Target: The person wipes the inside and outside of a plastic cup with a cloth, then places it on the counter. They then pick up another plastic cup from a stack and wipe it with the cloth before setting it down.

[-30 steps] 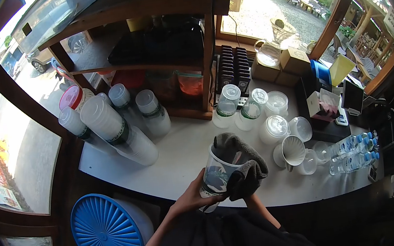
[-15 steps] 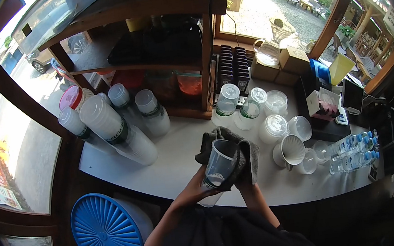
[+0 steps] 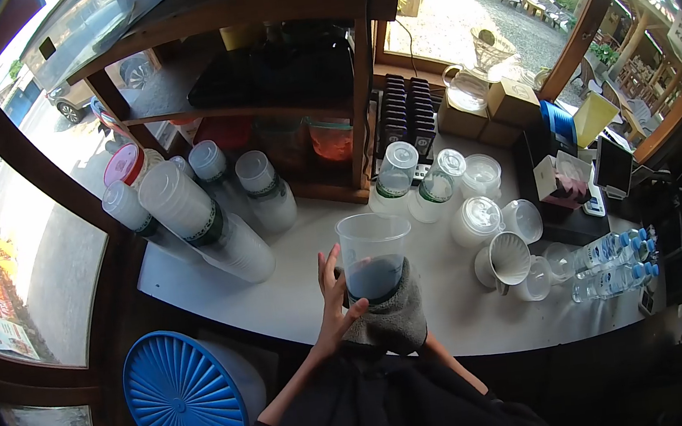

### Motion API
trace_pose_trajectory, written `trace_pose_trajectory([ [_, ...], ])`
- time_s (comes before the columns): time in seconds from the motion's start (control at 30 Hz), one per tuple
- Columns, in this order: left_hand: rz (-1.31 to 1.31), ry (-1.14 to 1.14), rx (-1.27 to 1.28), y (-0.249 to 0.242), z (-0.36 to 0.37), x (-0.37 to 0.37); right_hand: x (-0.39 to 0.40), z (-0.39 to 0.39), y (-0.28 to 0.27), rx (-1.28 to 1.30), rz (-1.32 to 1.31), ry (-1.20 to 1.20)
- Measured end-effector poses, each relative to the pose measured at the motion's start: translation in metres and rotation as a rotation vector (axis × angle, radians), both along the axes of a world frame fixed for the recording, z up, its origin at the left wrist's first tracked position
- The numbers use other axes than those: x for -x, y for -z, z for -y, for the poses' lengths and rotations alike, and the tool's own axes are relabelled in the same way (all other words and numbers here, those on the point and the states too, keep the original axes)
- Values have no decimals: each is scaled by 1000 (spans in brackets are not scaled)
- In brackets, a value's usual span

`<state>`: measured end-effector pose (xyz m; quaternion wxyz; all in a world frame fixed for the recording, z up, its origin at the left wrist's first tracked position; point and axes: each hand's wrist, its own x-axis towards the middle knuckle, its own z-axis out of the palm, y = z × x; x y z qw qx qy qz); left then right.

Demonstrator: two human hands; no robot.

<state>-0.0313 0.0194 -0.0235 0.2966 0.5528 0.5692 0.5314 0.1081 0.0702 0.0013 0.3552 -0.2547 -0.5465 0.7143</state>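
Clear plastic is forming nested stacks of cups [image 3: 236, 250] on the left of the bench [image 3: 292, 261]. Next comes the left hand [image 3: 337, 308], which is holding the cup [image 3: 371, 243] in a loose, half-curled grip, its fingers reaching up along the left wall and its thumb pressing across the front. The cup is standing nearly upright over the bench's near edge, its round rim facing up, its upper wall looking translucent, its lower part looking dark blue-grey. A fuzzy grey cloth [image 3: 399, 316] is wrapping the base. The right hand is hiding behind that cloth, only the right forearm [image 3: 460, 368] showing, so its grip cannot be made out.
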Motion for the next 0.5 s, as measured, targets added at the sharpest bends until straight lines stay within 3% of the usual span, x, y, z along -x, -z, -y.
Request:
trace_pose_trajectory([
  [0.1, -36, -86, -90, -29, -6, 2, 0, -5, -5, -48, 0, -48],
  [0.23, 479, -34, -130, -22, -6, -3, 3, -5, -16, -85, 40, -120],
  [0.27, 467, -102, -249, -14, -8, -7, 5, -4, -16, -90, 58, -110],
  [0.5, 654, -461, -6, -9, -3, -14, 10, 17, -6, -102, 259, 101],
])
